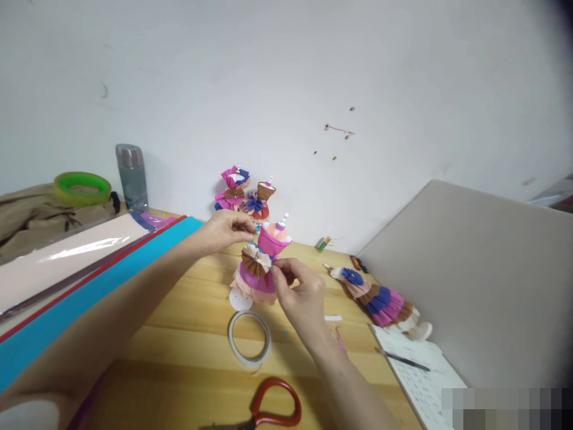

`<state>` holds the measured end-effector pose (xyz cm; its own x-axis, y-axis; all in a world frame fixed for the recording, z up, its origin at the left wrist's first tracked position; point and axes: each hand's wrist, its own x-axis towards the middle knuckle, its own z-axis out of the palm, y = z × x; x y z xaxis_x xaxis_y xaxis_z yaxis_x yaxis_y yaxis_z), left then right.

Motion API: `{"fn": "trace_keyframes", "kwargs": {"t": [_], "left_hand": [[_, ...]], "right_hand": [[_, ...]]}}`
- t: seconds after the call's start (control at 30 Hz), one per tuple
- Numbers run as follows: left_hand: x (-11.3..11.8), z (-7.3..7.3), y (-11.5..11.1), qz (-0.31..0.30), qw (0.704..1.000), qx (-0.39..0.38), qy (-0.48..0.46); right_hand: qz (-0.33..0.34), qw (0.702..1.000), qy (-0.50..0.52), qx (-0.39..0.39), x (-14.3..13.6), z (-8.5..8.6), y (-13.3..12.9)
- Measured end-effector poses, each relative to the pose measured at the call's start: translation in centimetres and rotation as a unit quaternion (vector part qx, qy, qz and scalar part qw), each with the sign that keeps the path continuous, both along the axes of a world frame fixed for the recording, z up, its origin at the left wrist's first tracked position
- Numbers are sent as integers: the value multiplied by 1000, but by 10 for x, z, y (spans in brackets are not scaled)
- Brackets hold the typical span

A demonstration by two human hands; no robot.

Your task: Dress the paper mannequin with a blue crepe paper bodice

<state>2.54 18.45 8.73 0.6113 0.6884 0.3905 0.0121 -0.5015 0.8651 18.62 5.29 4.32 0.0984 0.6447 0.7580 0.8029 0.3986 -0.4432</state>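
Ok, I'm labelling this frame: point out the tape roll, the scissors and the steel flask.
tape roll [233,346], head view, left side of ring
scissors [295,412], head view, red handle loop
steel flask [132,179], head view, grey body

Paper dress model [262,263] held upright mid-table [188,358]: left hand [224,230] at bodice, right hand [302,292] pinched at waist. Tape ring [249,337] lying just before it; scissors [268,412] at near edge.
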Motion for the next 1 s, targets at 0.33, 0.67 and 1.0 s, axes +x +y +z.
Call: {"fn": "trace_keyframes", "kwargs": {"t": [0.33, 0.67, 1.0], "left_hand": [[4, -36, 16, -48, 987, -137, -63], [0, -45, 17, -111, 974, -192, -52], [1, -49, 19, -119, 971, -202, -52]], "right_hand": [[-8, 999, -32, 3, 1, -10, -3], [-10, 999, -45, 7, 1, -12, -4], [-10, 998, -69, 4, 2, -18, -5]]}}
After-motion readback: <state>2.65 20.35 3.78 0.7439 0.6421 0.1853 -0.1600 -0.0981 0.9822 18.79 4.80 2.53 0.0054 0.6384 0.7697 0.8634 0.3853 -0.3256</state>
